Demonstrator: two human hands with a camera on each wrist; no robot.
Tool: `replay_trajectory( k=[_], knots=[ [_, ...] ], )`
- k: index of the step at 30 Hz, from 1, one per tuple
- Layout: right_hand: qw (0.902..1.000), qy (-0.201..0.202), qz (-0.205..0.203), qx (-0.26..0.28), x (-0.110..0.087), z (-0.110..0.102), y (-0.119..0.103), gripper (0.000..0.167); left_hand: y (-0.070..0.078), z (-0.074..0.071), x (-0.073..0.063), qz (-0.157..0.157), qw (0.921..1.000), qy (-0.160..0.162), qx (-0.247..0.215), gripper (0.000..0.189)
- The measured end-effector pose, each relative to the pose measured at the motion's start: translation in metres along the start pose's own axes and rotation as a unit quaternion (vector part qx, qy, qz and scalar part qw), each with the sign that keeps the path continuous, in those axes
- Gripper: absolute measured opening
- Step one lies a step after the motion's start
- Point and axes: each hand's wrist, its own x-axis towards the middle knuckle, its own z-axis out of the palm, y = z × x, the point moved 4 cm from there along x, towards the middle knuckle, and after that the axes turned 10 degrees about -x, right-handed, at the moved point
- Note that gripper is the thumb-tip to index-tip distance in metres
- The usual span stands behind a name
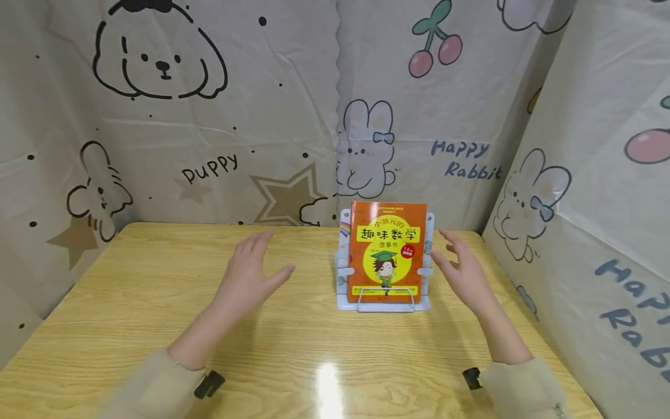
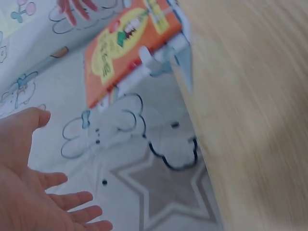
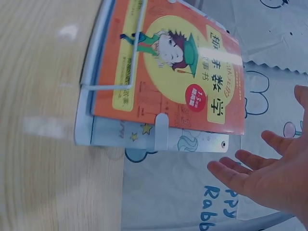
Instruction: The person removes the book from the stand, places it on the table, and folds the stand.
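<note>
An orange book (image 1: 369, 265) with a yellow circle and a cartoon child on its cover leans upright on a pale blue book stand (image 1: 342, 304). Side clips and a wire bar at the bottom cross the front of the cover. My left hand (image 1: 253, 273) is over the table left of the stand, fingers extended and thumb spread, holding nothing. Close by the stand's right side, my right hand (image 1: 463, 270) has its fingers loosely extended and also holds nothing. In the right wrist view, the fingers (image 3: 231, 175) show apart from the stand's edge.
The stand is on a light wooden table (image 1: 293, 343) toward its back edge. A pale curtain (image 1: 293, 116) printed with rabbits, stars and a puppy hangs behind, and more of it lines both sides. Each sleeve has a dark strap (image 1: 209, 384) near the cuff.
</note>
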Motion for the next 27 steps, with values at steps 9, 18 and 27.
replay_trajectory(
  k=[9,18,27],
  knots=[
    [0.9905,-0.027,0.062,0.12,0.024,0.008,0.003,0.071,0.025,0.036,0.029,-0.052,0.9924,0.0,-0.111,0.078],
    [0.9802,-0.037,0.106,0.163,0.037,0.023,0.016,0.082,0.036,0.081,0.05,-0.082,0.9693,0.006,-0.232,0.07],
    [0.9794,-0.031,0.122,0.158,0.042,0.032,0.023,0.08,0.034,0.118,0.062,-0.15,0.9307,-0.007,-0.333,0.07]
  ],
)
